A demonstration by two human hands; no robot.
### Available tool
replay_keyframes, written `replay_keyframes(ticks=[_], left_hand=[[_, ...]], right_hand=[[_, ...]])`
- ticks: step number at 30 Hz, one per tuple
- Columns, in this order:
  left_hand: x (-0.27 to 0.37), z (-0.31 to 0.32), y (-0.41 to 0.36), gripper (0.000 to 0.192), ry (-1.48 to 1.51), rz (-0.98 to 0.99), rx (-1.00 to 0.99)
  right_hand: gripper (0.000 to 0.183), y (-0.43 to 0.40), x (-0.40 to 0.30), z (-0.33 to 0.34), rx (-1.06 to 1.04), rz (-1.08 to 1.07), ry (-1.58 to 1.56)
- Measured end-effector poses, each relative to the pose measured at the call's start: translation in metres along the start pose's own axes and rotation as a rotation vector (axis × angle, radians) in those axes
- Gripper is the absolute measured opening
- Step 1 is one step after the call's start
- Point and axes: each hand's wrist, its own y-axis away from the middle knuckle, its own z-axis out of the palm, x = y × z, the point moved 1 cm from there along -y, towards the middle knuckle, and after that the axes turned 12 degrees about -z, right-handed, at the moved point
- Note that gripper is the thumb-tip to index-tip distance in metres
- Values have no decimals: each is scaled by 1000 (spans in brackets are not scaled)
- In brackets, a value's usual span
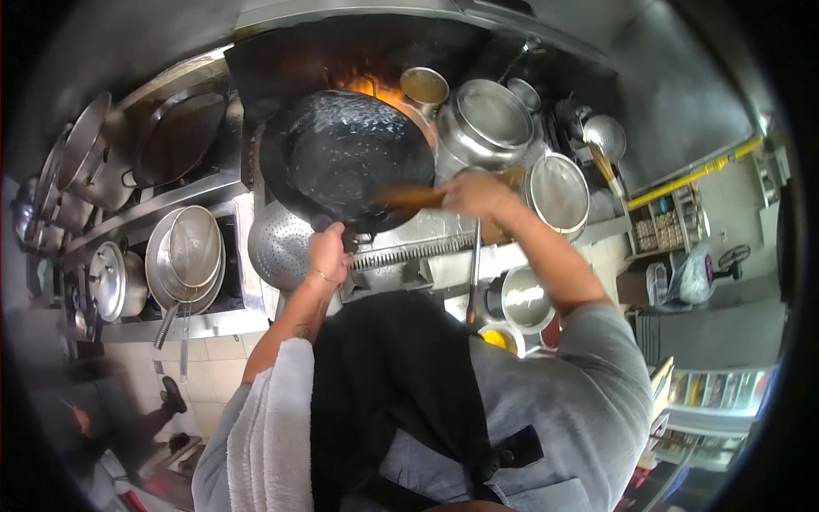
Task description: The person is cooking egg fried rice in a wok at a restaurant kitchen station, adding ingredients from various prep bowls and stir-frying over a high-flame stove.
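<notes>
My left hand [331, 254] grips the handle of a large black wok [358, 163], which tilts over a burner. Liquid and white froth wet the inside of the wok, and orange flame [377, 89] rises behind its far rim. In my right hand [477, 195] is a brown brush or whisk [409, 197], blurred by motion, reaching over the wok's right side. Below the wok's left edge lies a perforated metal strainer [281, 246], close to my left hand. A round mesh sieve [558, 192] rests to the right of my right hand.
Behind my right hand stand a large metal pot [492, 115] of liquid and a small bowl [424, 86]. Stacked strainers [195, 246], a lidded pot [110, 281] and a large dark pan [182, 137] are at left. Another pot [526, 299] sits by my right elbow. A person's leg [150, 416] shows lower left.
</notes>
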Motion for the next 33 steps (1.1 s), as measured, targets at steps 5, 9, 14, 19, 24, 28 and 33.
replay_keyframes(ticks=[5, 9, 14, 19, 24, 28, 33], left_hand=[[-1, 8, -10, 10, -155, 38, 41], [1, 38, 9, 12, -229, 127, 151], [9, 82, -4, 24, -389, 337, 268], [19, 124, -30, 23, -533, 456, 310], [17, 117, -58, 28, -667, 740, 409], [8, 109, -45, 42, -821, 905, 473], [-1, 86, -10, 40, -822, 984, 459]], right_hand=[[51, 64, 57, 28, 457, 368, -14], [56, 121, 65, 120, 931, 262, -499], [55, 170, 34, 182, 742, 545, -847], [56, 169, 32, 221, 685, 537, -943], [57, 136, 30, 235, 622, 544, -942], [56, 101, 51, 267, 704, 480, -862], [44, 108, 108, 356, 871, 728, -612]])
